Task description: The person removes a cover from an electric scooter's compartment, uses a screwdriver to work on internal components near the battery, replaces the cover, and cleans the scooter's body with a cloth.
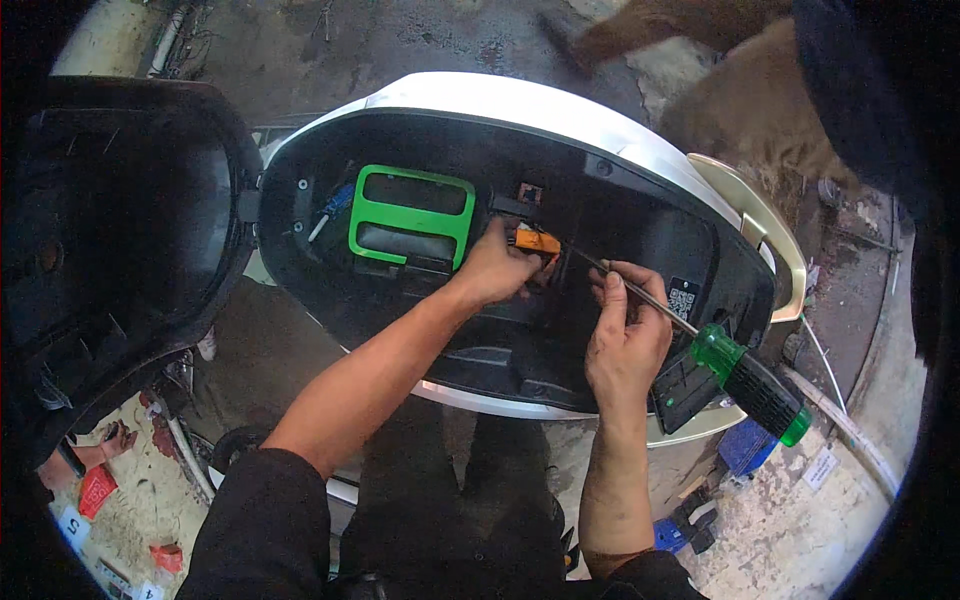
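A scooter's under-seat compartment (640,215) lies open below me, black inside with a white body shell (520,100). My left hand (495,268) grips an orange connector (538,240) in the middle of the compartment. My right hand (628,335) holds a screwdriver by its metal shaft; the shaft tip points at the orange connector, and the green and black handle (755,385) sticks out to the lower right. A green battery handle frame (410,217) sits to the left of my left hand.
The raised black seat (110,240) stands at the left. A small blue-handled tool (335,205) lies beside the green frame. Red and blue bits lie on the sandy ground (780,520) below. A dark figure (860,80) is at the upper right.
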Available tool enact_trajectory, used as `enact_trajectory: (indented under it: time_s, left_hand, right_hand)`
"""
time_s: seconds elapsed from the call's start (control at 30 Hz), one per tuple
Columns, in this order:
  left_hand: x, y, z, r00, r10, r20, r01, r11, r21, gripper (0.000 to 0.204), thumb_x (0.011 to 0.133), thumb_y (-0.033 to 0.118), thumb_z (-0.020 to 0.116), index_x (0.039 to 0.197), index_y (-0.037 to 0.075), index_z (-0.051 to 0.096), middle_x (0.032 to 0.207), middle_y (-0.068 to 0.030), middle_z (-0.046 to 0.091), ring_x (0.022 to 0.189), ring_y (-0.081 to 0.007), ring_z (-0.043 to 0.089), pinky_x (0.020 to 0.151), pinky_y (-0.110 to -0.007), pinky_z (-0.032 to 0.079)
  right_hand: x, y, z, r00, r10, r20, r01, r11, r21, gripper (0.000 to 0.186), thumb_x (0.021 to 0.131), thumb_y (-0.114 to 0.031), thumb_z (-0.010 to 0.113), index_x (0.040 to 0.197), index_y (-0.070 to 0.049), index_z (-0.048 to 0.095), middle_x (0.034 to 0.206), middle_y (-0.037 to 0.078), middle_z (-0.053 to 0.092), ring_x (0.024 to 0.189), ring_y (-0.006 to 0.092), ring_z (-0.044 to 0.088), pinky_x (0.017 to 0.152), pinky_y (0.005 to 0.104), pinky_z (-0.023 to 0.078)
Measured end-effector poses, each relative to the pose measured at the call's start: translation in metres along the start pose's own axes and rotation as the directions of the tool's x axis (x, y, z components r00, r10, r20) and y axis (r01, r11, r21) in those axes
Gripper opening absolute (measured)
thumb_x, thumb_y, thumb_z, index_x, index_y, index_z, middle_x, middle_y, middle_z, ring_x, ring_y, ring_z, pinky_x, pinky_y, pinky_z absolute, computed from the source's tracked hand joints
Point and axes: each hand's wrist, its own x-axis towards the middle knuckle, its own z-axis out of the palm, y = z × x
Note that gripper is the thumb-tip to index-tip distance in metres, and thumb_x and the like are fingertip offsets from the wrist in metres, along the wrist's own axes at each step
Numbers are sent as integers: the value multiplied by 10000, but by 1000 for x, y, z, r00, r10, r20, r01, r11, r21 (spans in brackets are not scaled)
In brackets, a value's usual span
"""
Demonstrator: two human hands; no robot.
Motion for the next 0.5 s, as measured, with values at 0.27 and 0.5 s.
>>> enact_trajectory:
  time_s: [0.27,0.5]
  left_hand:
    - [9,-12,-16,851,476,-221,-299,786,541,447,789,99,709,1201,22,555,803,-114,677,629,-191,659,573,-329,516]
    - [-29,22,-24,883,465,59,-414,715,563,316,814,92,675,1124,56,624,765,-137,677,691,-278,671,672,-372,520]
  right_hand:
    - [-11,-16,-21,998,63,17,-65,992,112,166,976,-88,512,1005,56,588,945,140,663,891,182,657,815,287,522]
    - [-34,-43,-56,981,170,96,-192,931,311,122,970,-55,513,1023,52,535,1025,173,648,957,208,655,872,316,530]
